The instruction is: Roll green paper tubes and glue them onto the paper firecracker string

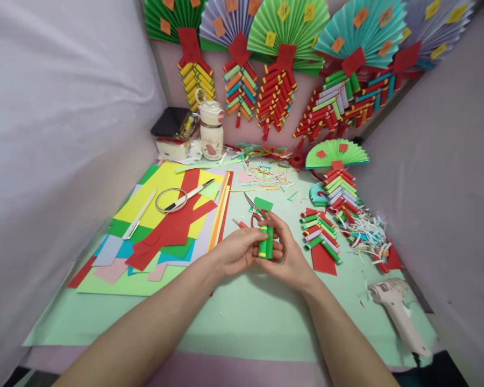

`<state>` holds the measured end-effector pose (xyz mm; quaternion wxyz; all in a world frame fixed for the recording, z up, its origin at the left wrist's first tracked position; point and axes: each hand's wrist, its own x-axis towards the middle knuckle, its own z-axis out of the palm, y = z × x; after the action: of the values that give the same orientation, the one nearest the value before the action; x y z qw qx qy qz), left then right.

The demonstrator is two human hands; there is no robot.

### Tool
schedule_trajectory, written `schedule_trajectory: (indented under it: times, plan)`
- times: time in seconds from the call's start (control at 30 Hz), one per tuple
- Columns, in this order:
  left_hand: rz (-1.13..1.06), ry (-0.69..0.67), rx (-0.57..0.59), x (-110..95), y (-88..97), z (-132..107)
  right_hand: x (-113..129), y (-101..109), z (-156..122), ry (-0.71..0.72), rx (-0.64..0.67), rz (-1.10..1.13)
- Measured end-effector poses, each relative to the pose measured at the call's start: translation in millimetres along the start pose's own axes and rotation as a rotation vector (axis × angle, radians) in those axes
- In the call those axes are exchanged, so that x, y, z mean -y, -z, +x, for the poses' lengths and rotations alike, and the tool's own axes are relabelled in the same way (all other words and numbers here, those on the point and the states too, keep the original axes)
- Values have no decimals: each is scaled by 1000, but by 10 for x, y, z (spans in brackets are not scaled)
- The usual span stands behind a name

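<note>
Between my two hands, over the middle of the table, are green paper rolls (270, 244) with yellow bands at the ends; two seem to lie side by side, upright. My left hand (241, 248) pinches them from the left, thumb across the front and fingers behind. From the right, my right hand (291, 252) closes around them with thumb below and fingertips at the top. Just beyond the hands lie red-handled scissors (250, 201) and a green paper piece (263, 203). To the right rests a cluster of coloured paper rolls (319, 231) on red card (324, 260).
Coloured paper sheets (135, 199), a craft knife (197, 189), a white pen-like tool (141, 215) and a tape ring (171, 200) lie left. A glue gun (399, 317) sits right, near paper shreds (367, 232). Behind stand a white bottle (212, 131) and hanging paper fans (288, 27).
</note>
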<state>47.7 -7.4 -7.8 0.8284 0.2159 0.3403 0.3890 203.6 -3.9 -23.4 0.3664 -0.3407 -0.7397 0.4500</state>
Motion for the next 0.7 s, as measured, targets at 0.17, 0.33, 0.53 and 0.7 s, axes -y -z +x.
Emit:
schedule_trajectory:
  times: [0.17, 0.33, 0.53, 0.7]
  plan:
    - [-12, 33, 35, -4, 4, -1, -35, -23, -38, -30, -32, 34]
    - [-97, 51, 86, 4, 37, 15, -41, -44, -53, -30, -51, 92]
    - [-230, 92, 158, 32, 65, 15, 30, -77, -60, -67, -106, 231]
    - [-376, 93, 256, 85, 59, 0, 69, -115, -67, -83, -163, 319]
